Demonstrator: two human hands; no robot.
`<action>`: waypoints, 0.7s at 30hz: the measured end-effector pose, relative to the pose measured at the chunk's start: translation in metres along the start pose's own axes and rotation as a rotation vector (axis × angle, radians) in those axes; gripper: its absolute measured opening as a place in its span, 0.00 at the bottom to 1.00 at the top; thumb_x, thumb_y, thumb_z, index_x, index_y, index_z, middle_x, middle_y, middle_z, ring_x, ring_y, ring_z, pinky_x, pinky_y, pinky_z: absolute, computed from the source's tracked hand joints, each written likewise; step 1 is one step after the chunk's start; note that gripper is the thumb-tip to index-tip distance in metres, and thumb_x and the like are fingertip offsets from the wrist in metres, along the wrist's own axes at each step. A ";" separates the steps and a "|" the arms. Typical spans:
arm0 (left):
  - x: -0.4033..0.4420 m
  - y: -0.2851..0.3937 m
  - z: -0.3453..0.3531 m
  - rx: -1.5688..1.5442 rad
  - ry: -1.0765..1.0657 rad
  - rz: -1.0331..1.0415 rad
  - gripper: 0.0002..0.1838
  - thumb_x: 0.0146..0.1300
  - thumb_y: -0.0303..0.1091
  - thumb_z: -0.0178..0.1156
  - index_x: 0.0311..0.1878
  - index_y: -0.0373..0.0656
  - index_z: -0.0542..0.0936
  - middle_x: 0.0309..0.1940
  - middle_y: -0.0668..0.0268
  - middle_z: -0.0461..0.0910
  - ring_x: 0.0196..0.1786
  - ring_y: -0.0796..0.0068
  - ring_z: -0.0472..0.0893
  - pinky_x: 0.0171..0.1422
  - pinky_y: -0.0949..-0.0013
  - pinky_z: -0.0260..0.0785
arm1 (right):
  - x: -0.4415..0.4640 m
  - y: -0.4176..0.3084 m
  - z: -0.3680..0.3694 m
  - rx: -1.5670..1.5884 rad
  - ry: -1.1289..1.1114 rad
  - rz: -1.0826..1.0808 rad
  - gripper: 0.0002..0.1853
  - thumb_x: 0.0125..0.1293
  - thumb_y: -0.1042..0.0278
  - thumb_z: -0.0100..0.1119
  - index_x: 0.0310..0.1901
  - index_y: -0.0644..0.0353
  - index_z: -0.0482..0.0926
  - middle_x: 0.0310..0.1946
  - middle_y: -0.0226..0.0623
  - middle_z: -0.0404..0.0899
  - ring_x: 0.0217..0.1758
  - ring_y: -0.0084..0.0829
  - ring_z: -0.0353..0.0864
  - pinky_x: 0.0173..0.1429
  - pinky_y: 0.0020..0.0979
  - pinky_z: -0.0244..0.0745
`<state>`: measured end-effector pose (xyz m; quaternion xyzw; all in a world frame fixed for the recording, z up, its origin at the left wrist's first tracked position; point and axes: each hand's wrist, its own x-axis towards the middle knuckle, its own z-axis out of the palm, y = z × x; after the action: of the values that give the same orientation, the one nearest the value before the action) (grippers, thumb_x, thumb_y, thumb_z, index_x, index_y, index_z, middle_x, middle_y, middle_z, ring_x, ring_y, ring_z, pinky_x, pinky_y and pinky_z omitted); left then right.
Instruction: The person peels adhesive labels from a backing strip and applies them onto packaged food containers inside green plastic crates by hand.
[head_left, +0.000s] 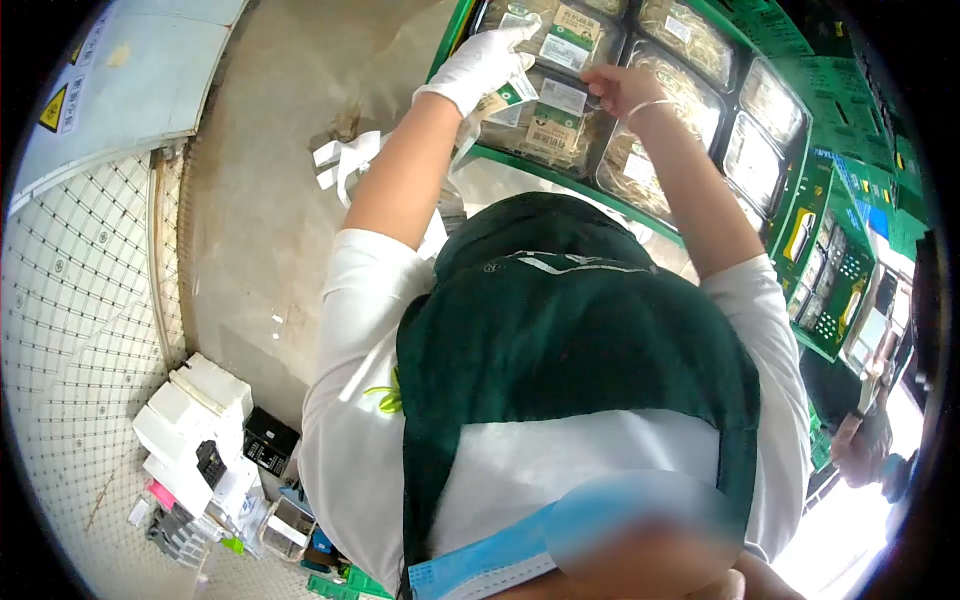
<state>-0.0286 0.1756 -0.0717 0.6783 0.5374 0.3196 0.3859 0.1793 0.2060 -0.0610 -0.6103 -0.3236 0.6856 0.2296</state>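
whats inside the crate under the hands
Black trays of pale strands, some labelled. The left hand and right hand cover parts; anything beneath the trays is hidden.

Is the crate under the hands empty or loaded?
Loaded: the crate holds packs side by side. Whether it is completely full, I cannot tell; the picture's top edge cuts it off.

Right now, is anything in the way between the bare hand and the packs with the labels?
Nothing I can see. The right hand has its fingertips right by the labelled packs. The left hand, in a white glove, is off to one side.
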 end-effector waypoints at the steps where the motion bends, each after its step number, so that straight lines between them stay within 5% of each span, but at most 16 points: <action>1: 0.006 -0.004 0.003 0.082 -0.007 0.030 0.25 0.54 0.32 0.55 0.58 0.50 0.65 0.41 0.51 0.74 0.37 0.61 0.76 0.45 0.68 0.66 | -0.001 0.003 0.005 0.145 0.027 -0.012 0.09 0.58 0.69 0.49 0.33 0.66 0.74 0.33 0.38 0.79 0.25 0.22 0.74 0.22 0.21 0.60; 4: 0.013 -0.004 0.002 0.065 -0.113 -0.193 0.26 0.54 0.32 0.55 0.58 0.52 0.64 0.41 0.50 0.73 0.38 0.59 0.76 0.44 0.67 0.67 | -0.008 0.009 0.024 0.217 0.074 -0.021 0.10 0.58 0.71 0.47 0.37 0.68 0.73 0.34 0.38 0.79 0.26 0.23 0.75 0.22 0.21 0.60; 8: 0.011 -0.014 0.009 0.179 0.020 -0.012 0.27 0.53 0.31 0.54 0.59 0.55 0.63 0.39 0.50 0.74 0.38 0.55 0.75 0.43 0.64 0.67 | -0.013 0.006 0.032 0.283 0.118 -0.074 0.10 0.59 0.71 0.46 0.38 0.68 0.72 0.34 0.38 0.79 0.27 0.24 0.76 0.21 0.20 0.60; 11: 0.012 -0.017 0.012 0.203 0.016 -0.066 0.28 0.53 0.32 0.54 0.59 0.57 0.62 0.39 0.49 0.74 0.40 0.54 0.75 0.44 0.62 0.67 | -0.013 0.004 0.033 0.220 0.092 -0.092 0.10 0.59 0.71 0.46 0.39 0.68 0.72 0.34 0.38 0.79 0.27 0.24 0.76 0.21 0.20 0.60; 13: 0.012 -0.023 0.016 0.229 0.045 -0.049 0.28 0.53 0.32 0.55 0.59 0.57 0.62 0.40 0.49 0.73 0.40 0.53 0.74 0.45 0.62 0.67 | -0.006 0.001 0.032 0.301 0.124 -0.101 0.09 0.58 0.71 0.48 0.36 0.68 0.74 0.32 0.38 0.79 0.24 0.23 0.76 0.21 0.20 0.61; 16: 0.014 -0.024 0.015 0.218 0.090 0.002 0.28 0.53 0.34 0.54 0.59 0.58 0.62 0.40 0.49 0.73 0.41 0.53 0.74 0.46 0.61 0.66 | 0.020 -0.027 0.009 -0.091 0.272 -0.272 0.09 0.55 0.65 0.54 0.25 0.61 0.76 0.27 0.35 0.80 0.21 0.22 0.73 0.24 0.21 0.62; 18: 0.013 -0.016 0.012 0.233 -0.034 -0.169 0.28 0.53 0.36 0.54 0.60 0.58 0.61 0.40 0.49 0.73 0.41 0.53 0.74 0.47 0.61 0.66 | 0.040 -0.039 0.004 -0.046 0.255 -0.132 0.09 0.55 0.63 0.54 0.25 0.60 0.76 0.27 0.36 0.80 0.20 0.20 0.71 0.23 0.21 0.62; 21: 0.015 -0.014 0.014 0.263 0.033 -0.097 0.28 0.54 0.38 0.53 0.60 0.60 0.60 0.40 0.50 0.74 0.41 0.54 0.75 0.47 0.61 0.67 | 0.044 -0.048 0.011 0.051 0.177 -0.080 0.08 0.56 0.65 0.54 0.25 0.60 0.76 0.29 0.37 0.80 0.17 0.18 0.67 0.18 0.20 0.60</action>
<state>-0.0206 0.1899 -0.0904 0.6910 0.6130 0.2387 0.2997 0.1582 0.2678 -0.0561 -0.6489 -0.3088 0.6274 0.3000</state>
